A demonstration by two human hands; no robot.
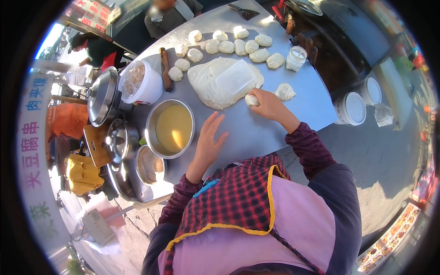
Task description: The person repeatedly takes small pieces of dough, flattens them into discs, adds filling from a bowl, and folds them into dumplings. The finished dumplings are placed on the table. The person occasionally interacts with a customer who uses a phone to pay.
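Note:
My right hand (270, 106) grips a small piece of dough (252, 100) at the near right edge of a large dough mass (209, 80). A translucent plastic scraper or sheet (235, 77) lies flat on top of that mass. My left hand (210, 137) hovers over or rests on the metal table, empty, its fingers apart, beside a steel bowl of yellow liquid (174, 128). Right of the mass sits a single rough lump of dough (285, 91). Several rounded dough pieces (226, 47) are set out behind it on the metal tabletop (237, 130).
A wooden rolling pin (165, 69) lies left of the dough. Beyond it stand a white bucket (151, 80) and lidded pots (117, 139). Back right are a jar (296, 59) and a dark griddle (330, 41). A spatula (244, 13) lies at the far end; a person (172, 17) is behind.

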